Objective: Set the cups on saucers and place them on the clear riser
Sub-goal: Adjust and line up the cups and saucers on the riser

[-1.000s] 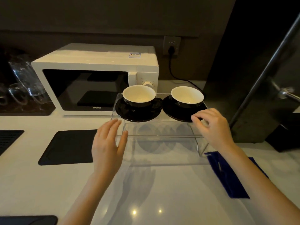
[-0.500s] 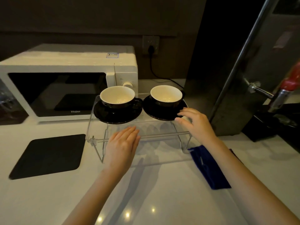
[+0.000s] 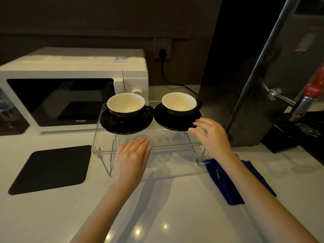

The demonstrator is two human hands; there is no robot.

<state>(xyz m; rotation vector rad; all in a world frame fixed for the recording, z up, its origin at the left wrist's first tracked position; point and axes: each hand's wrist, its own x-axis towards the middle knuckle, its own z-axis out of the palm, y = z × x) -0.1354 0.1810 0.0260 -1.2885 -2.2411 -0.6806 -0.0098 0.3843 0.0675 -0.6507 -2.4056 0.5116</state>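
Right hand point(image 3: 213, 135) is open, fingers loosely curled, fingertips at the near-right edge of the right saucer point(image 3: 177, 122); can't tell if they actually touch the rim or just hover over it. Left hand point(image 3: 133, 155) is flat and open, palm down, holding nothing, over the front part of the clear riser point(image 3: 105, 151), short of the left saucer point(image 3: 126, 124). Both sets look placed: left cup point(image 3: 125, 105) sits on its saucer, right cup point(image 3: 178, 103) on its own, side by side along the riser's long axis, which runs left-right across the view. Saucers are just beside each other at the middle, maybe touching. Key relation: right saucer lies directly ahead and slightly left of the right hand, so any last nudge is that hand's job; left hand is nearer the left set. My read: task is essentially done, only alignment left. Around it: microwave point(image 3: 73, 88) right behind the left cup, black mat point(image 3: 50, 169) left on the counter, blue cloth point(image 3: 233, 179) under the right forearm. Nothing blocks either hand; a hard push could slide the saucers backward off the riser.
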